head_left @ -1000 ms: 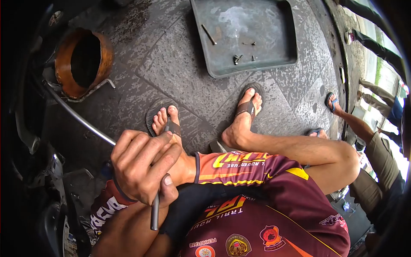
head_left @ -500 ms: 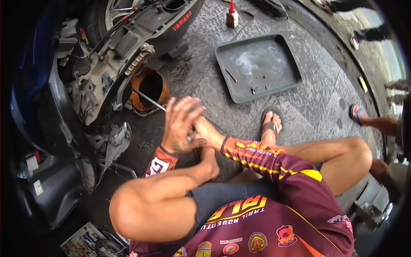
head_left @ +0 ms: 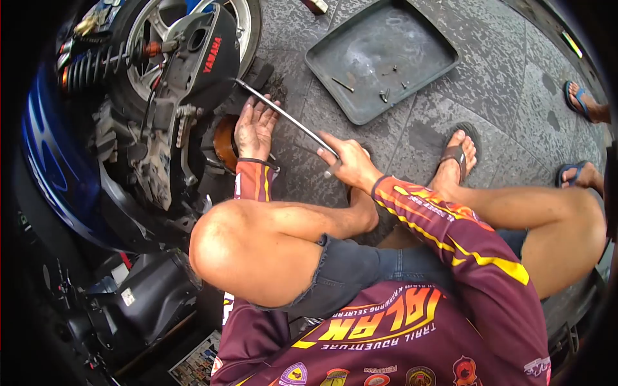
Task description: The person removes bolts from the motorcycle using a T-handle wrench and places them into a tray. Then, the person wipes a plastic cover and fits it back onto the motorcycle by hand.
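My right hand [head_left: 351,161] is closed around one end of a long, shiny metal wrench [head_left: 290,119]. Its shaft slants up and left, and its dark far tip is near the black YAMAHA-marked motorcycle part [head_left: 212,61]. A short grey end pokes out below the fist. My left hand [head_left: 256,132] is open, palm up with fingers spread, just below the shaft. Beside it stands an orange-brown container [head_left: 225,143], partly hidden by the hand and wrist. The grimy scooter frame [head_left: 151,145] lies to the left of that container.
A dark tray [head_left: 360,114] on the tiled floor holds several bolts [head_left: 384,96]. Behind the frame are a wheel [head_left: 248,32] and a coil-spring shock absorber [head_left: 90,69]. A blue body panel [head_left: 58,161] is at left. A person's sandalled feet [head_left: 579,100] are at right.
My hands have separated. The right hand has moved right with the wrench, whose tip has swung up, away from the container. My left hand now lies open, palm up. The view has shifted.
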The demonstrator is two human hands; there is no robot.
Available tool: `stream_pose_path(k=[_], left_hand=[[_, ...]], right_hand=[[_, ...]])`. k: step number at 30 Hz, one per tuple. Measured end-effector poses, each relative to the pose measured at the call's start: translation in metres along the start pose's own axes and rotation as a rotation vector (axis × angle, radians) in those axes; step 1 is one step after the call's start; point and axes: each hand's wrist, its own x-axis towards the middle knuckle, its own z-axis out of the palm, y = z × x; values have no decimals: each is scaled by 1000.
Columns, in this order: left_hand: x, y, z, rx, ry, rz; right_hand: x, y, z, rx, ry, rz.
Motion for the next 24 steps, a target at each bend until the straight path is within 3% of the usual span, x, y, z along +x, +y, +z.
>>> stream_pose_path(k=[7, 12, 24], left_hand=[[49, -17, 54, 156, 23, -80], [65, -10, 47, 85, 128, -58], [95, 17, 63, 103, 73, 18]], right_hand=[[31, 31, -42, 93, 25, -36], [69, 25, -55, 164, -75, -3], [125, 16, -80, 221, -124, -83]])
